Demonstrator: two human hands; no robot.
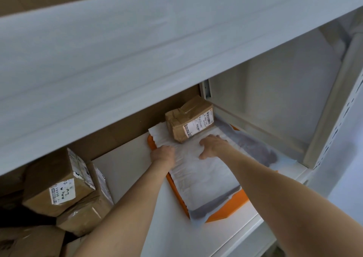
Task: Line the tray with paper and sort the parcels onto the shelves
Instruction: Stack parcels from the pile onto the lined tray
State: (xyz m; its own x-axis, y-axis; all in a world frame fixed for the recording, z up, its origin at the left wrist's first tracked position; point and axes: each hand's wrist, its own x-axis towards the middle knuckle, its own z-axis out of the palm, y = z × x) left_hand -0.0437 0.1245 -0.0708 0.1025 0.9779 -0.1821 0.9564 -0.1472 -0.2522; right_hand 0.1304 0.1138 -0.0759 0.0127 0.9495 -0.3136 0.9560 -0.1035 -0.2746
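Both hands work a sheet of paper (204,178) lying in an orange tray (235,199) on the shelf (127,170). The right hand (213,145) presses it, fingers spread. The left hand (163,154) is at its edge, grip unclear. A parcel (188,119) sits on the paper's far end.

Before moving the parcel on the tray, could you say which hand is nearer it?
Right. The right hand is just before the parcel; the left hand is farther left, at the tray rim.
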